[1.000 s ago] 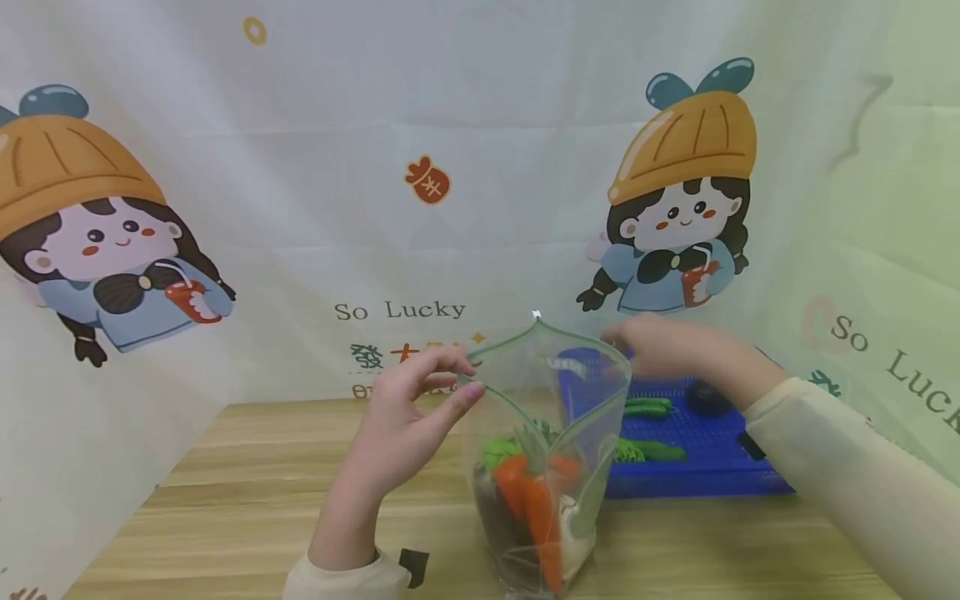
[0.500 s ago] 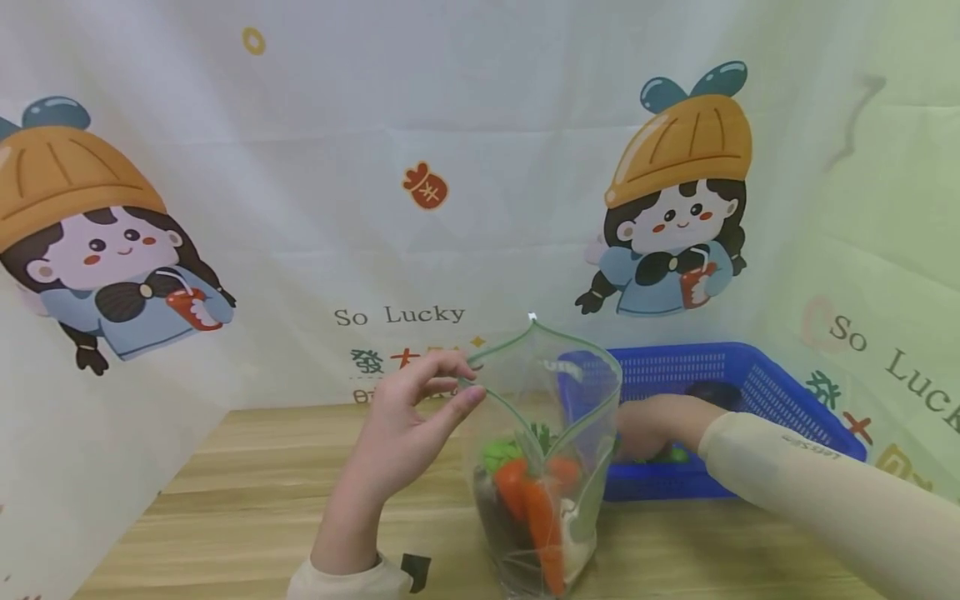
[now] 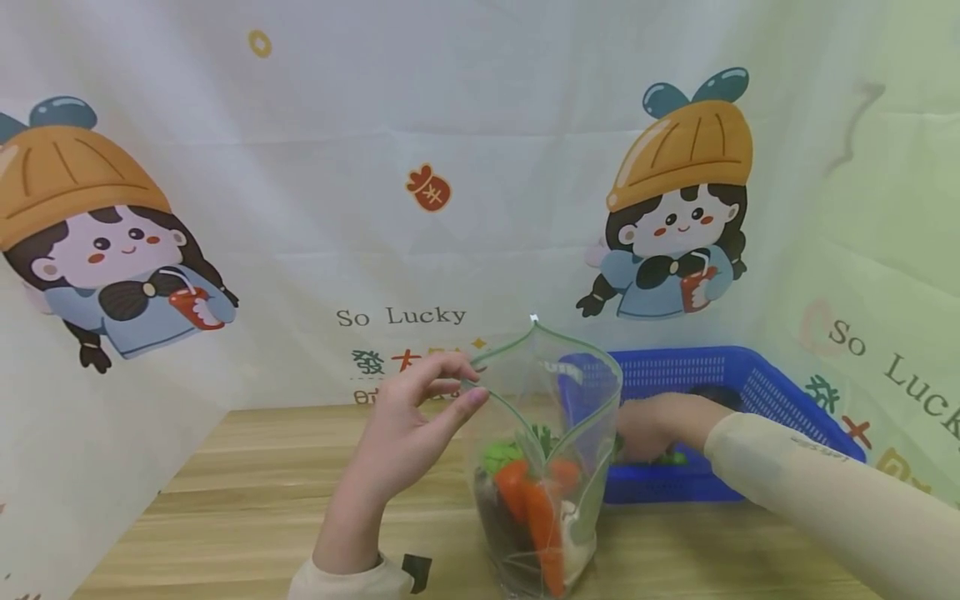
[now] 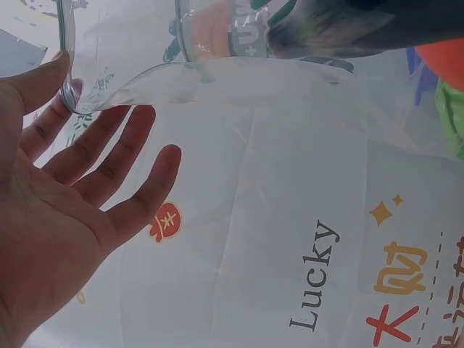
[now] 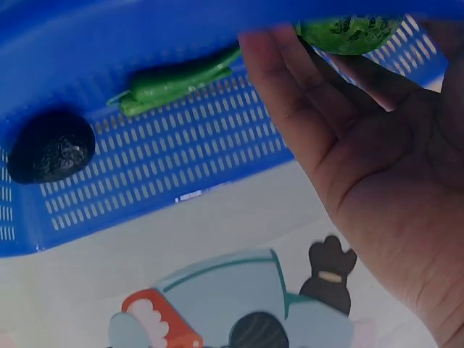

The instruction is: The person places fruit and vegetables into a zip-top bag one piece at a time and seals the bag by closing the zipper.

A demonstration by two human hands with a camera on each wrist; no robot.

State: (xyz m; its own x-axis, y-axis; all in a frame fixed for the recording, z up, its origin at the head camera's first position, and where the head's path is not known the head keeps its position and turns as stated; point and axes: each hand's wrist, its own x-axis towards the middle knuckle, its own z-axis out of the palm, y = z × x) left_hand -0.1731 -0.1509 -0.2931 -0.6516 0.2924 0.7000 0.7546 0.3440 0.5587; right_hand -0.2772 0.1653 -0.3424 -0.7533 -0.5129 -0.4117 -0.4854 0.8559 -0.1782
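Observation:
A clear zip bag [image 3: 517,379] with a green-edged mouth stands upright on the wooden table. Inside are an orange carrot [image 3: 546,525], a dark elongated vegetable [image 3: 498,508], something leafy green [image 3: 501,454] and a whitish piece [image 3: 577,546]. My left hand [image 3: 405,433] pinches the bag's left rim between thumb and fingers. My right hand [image 3: 648,427] is down in the blue basket [image 3: 667,487]. In the right wrist view its fingers lie fairly straight beside a bumpy green vegetable [image 5: 351,35]; the basket rim hides the fingertips, so firm contact cannot be judged.
Green chili peppers [image 5: 174,83] and a dark round avocado-like thing [image 5: 54,147] lie in the basket. A black patch [image 3: 417,572] is on the table near my left sleeve. A printed cloth [image 3: 300,208] hangs behind and at both sides.
My right hand has gone down from above the basket's left end into the basket, then stayed nearly in place. My left hand keeps holding the bag's rim; the bag has barely moved.

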